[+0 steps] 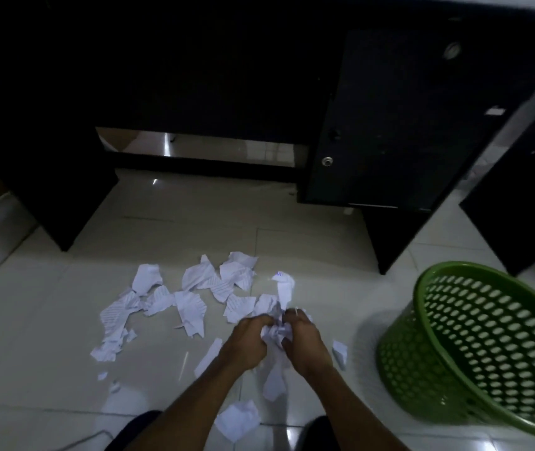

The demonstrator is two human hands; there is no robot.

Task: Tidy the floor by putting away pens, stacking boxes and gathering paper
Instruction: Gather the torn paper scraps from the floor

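We clench the fingers of our left hand [246,340] and right hand [305,347] round a paper wad [275,333], packing it small, we judge, for the basket [487,336] near at 3 o'clock, while scraps [194,288] litter the floor [32,320] at 11 o'clock.

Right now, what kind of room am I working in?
Probably an office or study: a dark desk with a keyed drawer unit stands on a tiled floor, a green perforated wastebasket sits to the right, and torn lined paper is scattered in front.
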